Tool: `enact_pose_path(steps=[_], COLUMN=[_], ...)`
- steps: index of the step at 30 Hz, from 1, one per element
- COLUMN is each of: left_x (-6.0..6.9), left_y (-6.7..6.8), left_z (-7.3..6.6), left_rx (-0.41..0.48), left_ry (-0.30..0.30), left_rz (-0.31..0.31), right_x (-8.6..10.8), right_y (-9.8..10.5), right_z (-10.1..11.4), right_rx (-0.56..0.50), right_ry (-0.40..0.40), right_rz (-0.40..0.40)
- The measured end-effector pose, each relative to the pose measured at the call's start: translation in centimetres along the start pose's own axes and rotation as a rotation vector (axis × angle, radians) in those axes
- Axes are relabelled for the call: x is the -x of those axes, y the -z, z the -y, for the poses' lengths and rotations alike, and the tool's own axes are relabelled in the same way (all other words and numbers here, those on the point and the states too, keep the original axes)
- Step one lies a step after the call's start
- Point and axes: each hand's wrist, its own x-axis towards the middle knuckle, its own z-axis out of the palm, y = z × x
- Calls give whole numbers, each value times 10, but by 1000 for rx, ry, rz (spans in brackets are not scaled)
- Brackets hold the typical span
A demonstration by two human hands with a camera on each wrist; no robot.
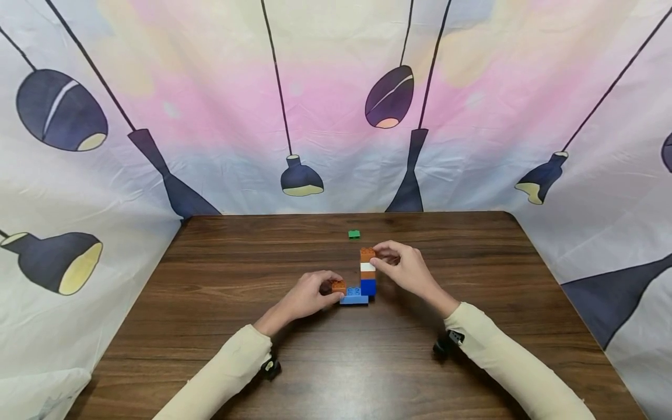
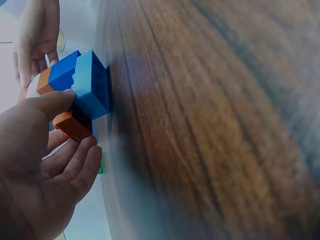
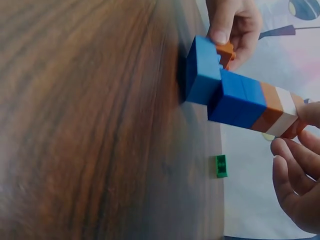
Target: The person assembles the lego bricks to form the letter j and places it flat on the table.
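My left hand (image 1: 307,296) pinches a small orange brick (image 2: 73,124) between thumb and fingers, at the left end of a long light blue brick (image 1: 354,300). Whether those two bricks are joined, I cannot tell. A tower rises from the light blue brick's right end: dark blue bricks (image 3: 236,100) at the bottom, then an orange brick (image 3: 270,105), a white brick (image 1: 367,267) and a top orange brick (image 1: 367,254). The dark blue part sticks out past the light blue brick. My right hand (image 1: 412,271) holds the tower's top, its thumb and fingers on the upper bricks.
Behind the tower, a small green brick (image 1: 354,234) lies near the far edge of the brown wooden table (image 1: 236,251). A cloth printed with hanging lamps (image 1: 336,105) surrounds the table at the back and sides.
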Motion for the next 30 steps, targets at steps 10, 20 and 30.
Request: enact_pose_path(steps=[10,20,30], left_x=[-5,-10,-16], left_y=[0,-1,0], left_z=[5,12,16], left_rx=[38,45,53], left_ry=[6,4,5], left_rz=[5,-24,-16], right_x=[-12,-23,-31], right_y=[-3,-9,-13], right_z=[-13,-26,-38], right_rx=[-5,-6,-36], right_ry=[-45,-160,-187], right_rz=[75,158,208])
